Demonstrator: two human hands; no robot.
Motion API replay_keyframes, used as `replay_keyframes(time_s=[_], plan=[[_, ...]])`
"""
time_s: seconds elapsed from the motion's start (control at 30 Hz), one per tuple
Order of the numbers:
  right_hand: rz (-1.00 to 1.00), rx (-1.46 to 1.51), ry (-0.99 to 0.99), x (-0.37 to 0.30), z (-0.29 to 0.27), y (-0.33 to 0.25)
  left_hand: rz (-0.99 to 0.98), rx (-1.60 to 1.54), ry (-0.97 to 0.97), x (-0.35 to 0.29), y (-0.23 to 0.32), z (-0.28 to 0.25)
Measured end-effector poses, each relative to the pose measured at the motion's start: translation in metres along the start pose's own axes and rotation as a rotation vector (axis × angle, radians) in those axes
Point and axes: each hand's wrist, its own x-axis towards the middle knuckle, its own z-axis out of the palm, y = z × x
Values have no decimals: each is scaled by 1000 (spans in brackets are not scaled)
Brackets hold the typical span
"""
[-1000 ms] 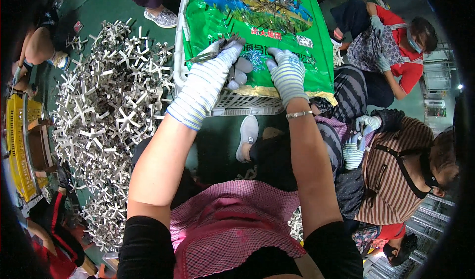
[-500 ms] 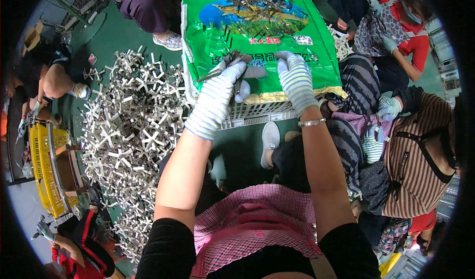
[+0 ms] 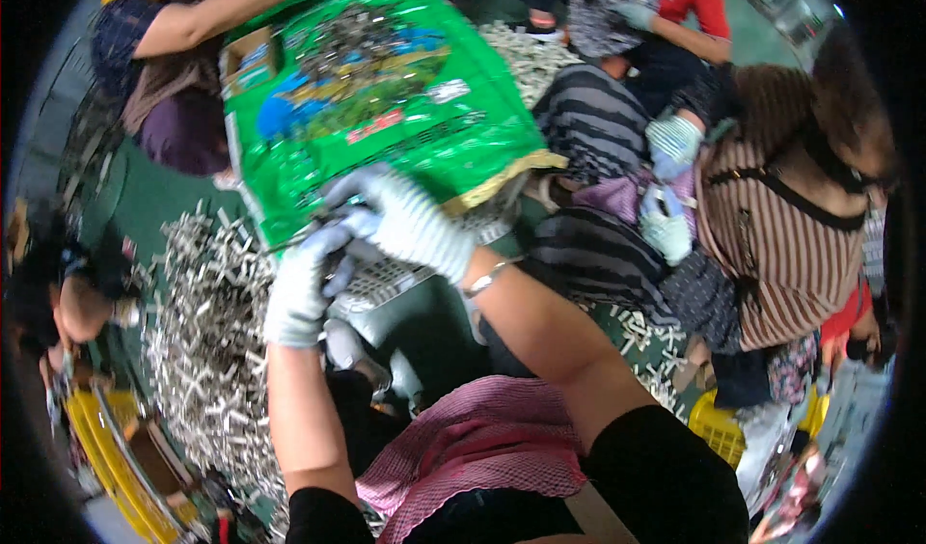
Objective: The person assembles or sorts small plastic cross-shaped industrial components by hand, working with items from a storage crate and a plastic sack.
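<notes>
At the near left corner of a green sack (image 3: 492, 141), thin dark pieces (image 3: 325, 219), blurred, are grasped in the gloved left hand (image 3: 301, 288). The gloved right hand (image 3: 410, 221) is held against it, fingers bent; whether anything is gripped there cannot be told. A dark heap (image 3: 357, 40) is borne toward the sack's far edge, a small carton (image 3: 253, 60) at its far left corner.

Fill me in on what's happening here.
The person's gloved left hand and right hand are together over the near edge of a green sack; blur hides what they grip. Thin dark pieces lie heaped on the sack, and pale pieces are piled on the floor to the left.
</notes>
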Motion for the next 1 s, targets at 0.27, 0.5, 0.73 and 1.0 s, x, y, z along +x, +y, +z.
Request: replay_keyframes(time_s=[0.27, 0.5, 0.73, 1.0], plan=[[59, -88, 32, -5, 1, -14, 78, -62, -37, 7, -14, 3], [-72, -359, 198, -3, 2, -12, 159, 15, 55, 3, -13, 6], [-115, -367, 270, 8, -2, -20, 254, -191, 60, 5, -4, 6], [-38, -32, 293, 3, 4, -12, 102, -127, -66, 0, -3, 5]])
